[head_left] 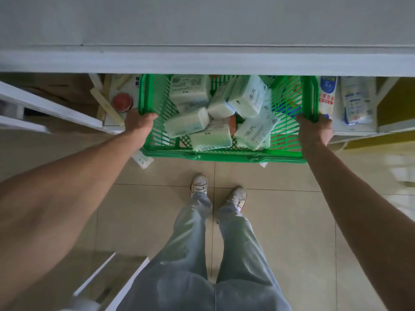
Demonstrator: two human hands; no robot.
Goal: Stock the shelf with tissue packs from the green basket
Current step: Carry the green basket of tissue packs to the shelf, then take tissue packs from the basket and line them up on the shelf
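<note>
Both hands grip the green basket (224, 153) by its side rims: the left hand (138, 124) has its fingers curled over the left edge, and the right hand (315, 129) is clenched on the right edge. The basket sits under the front lip of a grey-white shelf (202, 61), above a tiled floor (280, 221). Inside it, pale green tissue packs (211, 131) lie jumbled at different angles. Packaged goods (357, 102) stand just right of the basket.
</note>
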